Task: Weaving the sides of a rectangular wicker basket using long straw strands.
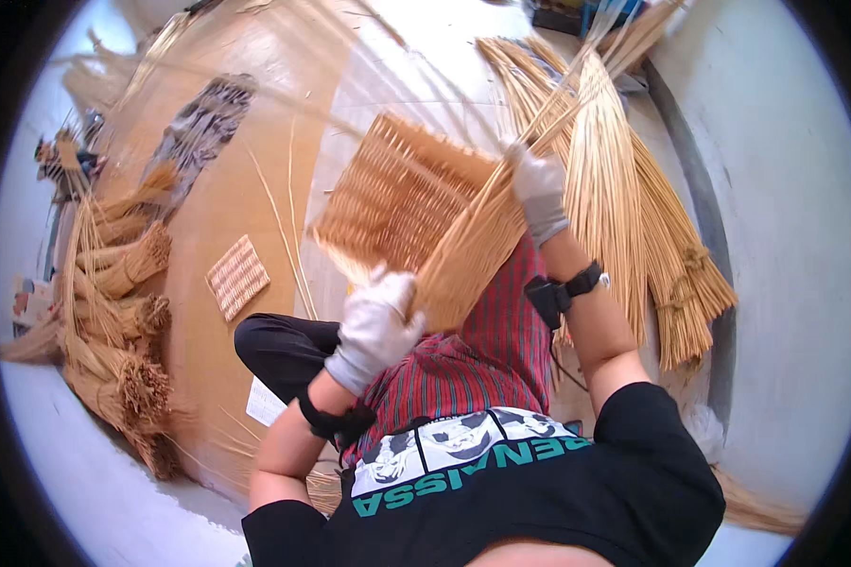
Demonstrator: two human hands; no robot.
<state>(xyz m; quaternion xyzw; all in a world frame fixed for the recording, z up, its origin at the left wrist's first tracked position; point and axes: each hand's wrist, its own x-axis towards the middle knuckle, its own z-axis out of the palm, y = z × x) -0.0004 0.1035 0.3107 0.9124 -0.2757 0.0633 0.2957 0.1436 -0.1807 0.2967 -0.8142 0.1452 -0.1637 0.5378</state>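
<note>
A half-woven straw basket [397, 194] is tilted over my lap, its inside showing and long loose strands fanning out from its edges. My left hand [376, 326], in a pale glove, grips its near lower corner, fingertips at the wall. At the far right corner, my gloved right hand [541, 189] is closed on the basket's edge, where a bunch of loose strands [577, 94] gathers and sticks out up and to the right. Some strands are smeared by motion. The fingers of my right hand are partly hidden behind the weave.
A small square woven mat [237, 278] lies on the brown floor sheet [203, 350] beside my knee. Tied straw bundles [128, 350] line the left wall. Long straw sheaves [600, 198] lie to the right, along the white wall [785, 236]. Crumpled patterned cloth [203, 128] is at the far left.
</note>
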